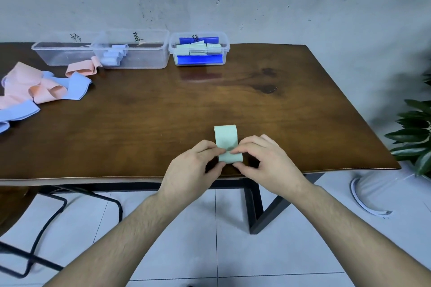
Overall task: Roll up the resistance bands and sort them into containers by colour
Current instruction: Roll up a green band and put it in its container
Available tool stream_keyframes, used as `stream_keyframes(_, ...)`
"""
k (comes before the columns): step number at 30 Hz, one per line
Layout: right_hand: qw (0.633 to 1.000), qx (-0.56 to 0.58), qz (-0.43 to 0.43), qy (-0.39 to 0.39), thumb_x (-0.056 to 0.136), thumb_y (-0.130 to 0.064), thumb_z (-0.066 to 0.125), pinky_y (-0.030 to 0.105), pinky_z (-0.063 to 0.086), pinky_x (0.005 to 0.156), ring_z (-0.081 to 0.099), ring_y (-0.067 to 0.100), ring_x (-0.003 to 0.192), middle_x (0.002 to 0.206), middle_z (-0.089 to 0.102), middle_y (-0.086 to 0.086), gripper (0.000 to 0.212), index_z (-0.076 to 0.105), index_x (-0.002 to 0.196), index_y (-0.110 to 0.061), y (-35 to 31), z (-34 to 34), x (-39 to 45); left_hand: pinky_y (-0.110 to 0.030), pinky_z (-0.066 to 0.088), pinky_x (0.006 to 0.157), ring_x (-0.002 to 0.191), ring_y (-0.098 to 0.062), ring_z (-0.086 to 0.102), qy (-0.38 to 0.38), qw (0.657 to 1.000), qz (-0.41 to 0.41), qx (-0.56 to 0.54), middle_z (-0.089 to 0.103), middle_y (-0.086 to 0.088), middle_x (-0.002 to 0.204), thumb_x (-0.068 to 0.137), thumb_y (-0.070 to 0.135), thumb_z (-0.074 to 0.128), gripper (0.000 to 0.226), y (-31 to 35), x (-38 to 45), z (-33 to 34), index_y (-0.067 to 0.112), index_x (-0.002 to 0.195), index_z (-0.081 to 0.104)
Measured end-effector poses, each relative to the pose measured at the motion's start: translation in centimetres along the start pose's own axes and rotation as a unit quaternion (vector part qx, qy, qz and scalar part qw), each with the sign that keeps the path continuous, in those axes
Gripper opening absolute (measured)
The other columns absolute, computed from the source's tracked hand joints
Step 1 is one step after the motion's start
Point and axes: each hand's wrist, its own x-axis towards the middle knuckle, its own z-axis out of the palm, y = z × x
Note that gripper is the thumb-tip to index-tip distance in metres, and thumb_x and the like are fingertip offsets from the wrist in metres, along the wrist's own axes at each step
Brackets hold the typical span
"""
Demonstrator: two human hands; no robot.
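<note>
Both hands work a pale green resistance band [225, 137] at the near edge of the table [303, 109]. The left hand [196, 165] and the right hand [263, 161] each pinch the band's near end between thumb and fingertips, where a tight roll appears to be starting, while the rest of the band lies flat on the wood, pointing away from the person.

The main risk, as I judge it, is the roll springing open: the material looks elastic and slick, so any loosening of either pinch could let the coil unwind. Uneven pressure between the two hands could also skew the roll into a cone that will not sit tidily. The band is close to the table edge, so a slip could drop it to the floor.

Sorting is the other hazard. The right container [199, 50] already holds green and dark blue rolls, the middle container [140, 53] light blue ones, and the left container [63, 53] looks empty. The pink and light blue bands [35, 88] lie loose at far left
</note>
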Motion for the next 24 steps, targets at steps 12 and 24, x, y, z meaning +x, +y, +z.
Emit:
stream_keyframes(12,1.000,-0.009,-0.005,0.010,0.089,-0.034,0.069,0.034,0.047,0.089,0.047,0.006,0.097,0.114,0.058,-0.023,0.028,0.069,0.118,-0.034,0.2,0.1,0.6,-0.021,0.043,0.058,0.076,-0.002,0.043,-0.011,1.000,-0.012,-0.013,0.060,0.019,0.110,0.092,0.030,0.068,0.024,-0.2,0.8,0.0,0.027,0.115,0.069)
stream_keyframes(24,1.000,0.000,0.015,-0.004,0.091,-0.035,0.069,0.036,0.047,0.090,0.047,0.002,0.095,0.112,0.060,-0.023,0.027,0.070,0.118,-0.035,0.7,0.3,1.5,-0.028,0.050,0.054,0.064,-0.010,0.044,-0.005,1.000,0.000,-0.015,0.058,0.017,0.113,0.089,0.020,0.070,0.025,-0.4,1.0,0.0,0.025,0.114,0.069)
